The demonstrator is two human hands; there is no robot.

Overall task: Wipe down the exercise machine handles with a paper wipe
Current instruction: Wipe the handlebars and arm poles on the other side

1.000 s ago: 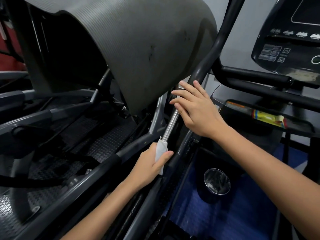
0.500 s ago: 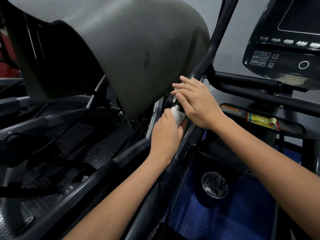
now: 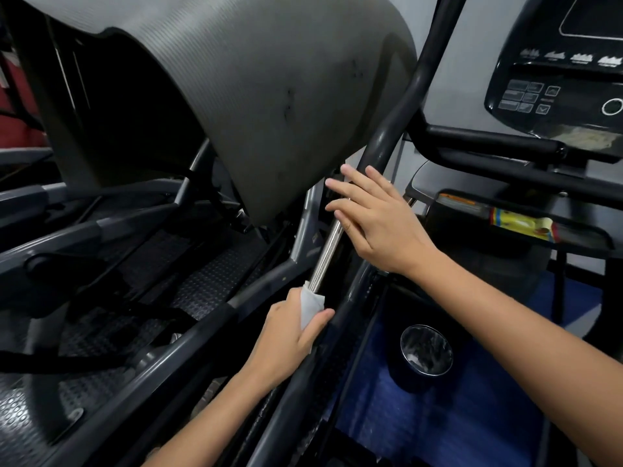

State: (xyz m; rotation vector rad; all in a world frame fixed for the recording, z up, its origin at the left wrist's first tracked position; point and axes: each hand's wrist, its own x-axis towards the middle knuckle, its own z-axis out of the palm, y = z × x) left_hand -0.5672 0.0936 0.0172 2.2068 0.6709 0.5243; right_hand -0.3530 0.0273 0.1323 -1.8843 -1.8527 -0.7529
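Left hand (image 3: 291, 335) is seen low in the middle of the head view, its fingers and thumb curled round a white paper wipe (image 3: 310, 306), and the wipe is wrapped round the lower end of a shiny metal rod (image 3: 326, 254). The rod's long axis runs on a slant, from the left hand up and to the right toward the right hand (image 3: 377, 220), so the bare length to be covered lies above and slightly right of the wipe. The right hand is held with its fingers straight and spread, laid flat against the upper part of the rod and the black handle bar (image 3: 397, 119) beside it; nothing is gripped by it, and whether it actually presses the rod or only rests by it cannot be told. A grey mat (image 3: 256, 82) is draped overhead, close to the top of the rod, and its edge hangs just beside the right fingertips. A control panel (image 3: 559, 69) is seen well apart at upper right, and a round metal cup (image 3: 426, 352) below on blue flooring. As a judgement, the left hand is the nearer and the working one: a stroke would be made along the rod's own line, upward toward the right hand, which would need to be lifted clear if the top stretch is to be reached.
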